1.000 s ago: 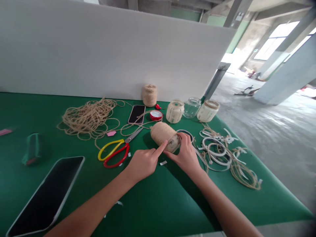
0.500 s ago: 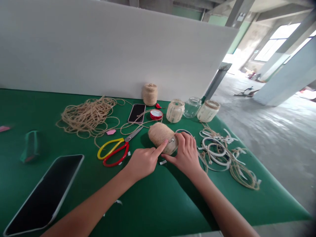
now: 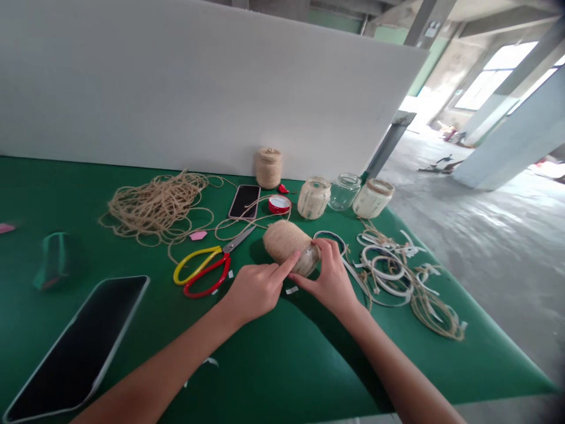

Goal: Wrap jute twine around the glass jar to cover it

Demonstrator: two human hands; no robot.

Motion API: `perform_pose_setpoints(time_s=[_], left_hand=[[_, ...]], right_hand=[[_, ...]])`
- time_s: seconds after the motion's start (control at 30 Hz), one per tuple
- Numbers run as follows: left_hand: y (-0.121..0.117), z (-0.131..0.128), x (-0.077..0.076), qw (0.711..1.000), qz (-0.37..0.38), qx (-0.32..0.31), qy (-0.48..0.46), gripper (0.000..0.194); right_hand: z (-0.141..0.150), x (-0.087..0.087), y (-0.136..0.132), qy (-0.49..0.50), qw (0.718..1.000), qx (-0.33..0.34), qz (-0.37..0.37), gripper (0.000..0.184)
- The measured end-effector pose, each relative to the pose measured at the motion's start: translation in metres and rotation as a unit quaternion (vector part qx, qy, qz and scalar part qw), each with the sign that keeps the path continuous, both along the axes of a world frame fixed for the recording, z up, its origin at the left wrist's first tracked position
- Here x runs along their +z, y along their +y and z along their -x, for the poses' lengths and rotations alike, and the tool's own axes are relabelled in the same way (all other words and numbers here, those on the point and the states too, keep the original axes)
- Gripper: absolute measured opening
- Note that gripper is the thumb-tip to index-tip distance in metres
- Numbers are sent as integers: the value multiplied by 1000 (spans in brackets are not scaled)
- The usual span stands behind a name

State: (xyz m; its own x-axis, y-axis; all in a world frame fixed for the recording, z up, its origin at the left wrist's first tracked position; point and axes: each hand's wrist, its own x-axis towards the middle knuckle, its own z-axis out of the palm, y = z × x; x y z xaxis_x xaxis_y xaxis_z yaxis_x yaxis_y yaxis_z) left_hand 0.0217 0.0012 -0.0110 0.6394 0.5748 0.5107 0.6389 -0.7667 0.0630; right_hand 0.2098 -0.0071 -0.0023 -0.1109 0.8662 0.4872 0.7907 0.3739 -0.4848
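A glass jar (image 3: 288,241), mostly wrapped in jute twine, lies tilted on its side over the green table, its bare glass end toward the right. My left hand (image 3: 256,290) presses an outstretched index finger on the edge of the twine, with the other fingers curled; whether they pinch a strand is hidden. Thumb and fingers of my right hand (image 3: 332,277) grip the bare glass end. Left of the jar lie scissors (image 3: 226,256) with one yellow and one red handle, blades partly apart. A small white scrap (image 3: 292,290) rests just below the jar.
Behind stand a twine spool (image 3: 268,168), a red tape roll (image 3: 279,204), a phone (image 3: 245,202) and several jars (image 3: 344,191). Loose twine (image 3: 159,203) heaps at left; white rings and cords (image 3: 388,268) tangle at right. A large dark tablet (image 3: 79,347) lies front left, and a white board (image 3: 198,88) borders the back.
My right hand's fingers have shifted slightly left and drawn closer together on the glass end. The jar has turned a little; my left index finger stays on it.
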Motion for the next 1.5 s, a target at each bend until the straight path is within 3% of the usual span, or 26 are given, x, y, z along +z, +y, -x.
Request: perform_pose_setpoints(time_s=[0.33,0.47,0.77,0.93,1.07,1.2,1.5], left_hand=[[0,0,0,1000,-5,9,9,55],[0,0,1,1000,3,9,9,55],[-2,0,3,999,-23,-20,-26,50],[-2,-1,3,999,-4,-9,-34,47],[-3,-2,1,997,4,6,-73,43],[-4,-2,0,996,-1,15,-92,31],[-2,-1,1,996,-19,-9,-83,22]], right_hand=[[0,-1,-1,-123,990,-39,-62,72],[0,-2,0,-96,995,5,-31,68],[5,4,-6,-20,999,26,-4,61],[6,6,-8,-64,998,-10,12,64],[6,6,-8,-104,994,-39,-16,71],[5,4,-7,-102,994,-21,-41,73],[4,4,-6,-45,999,11,22,65]])
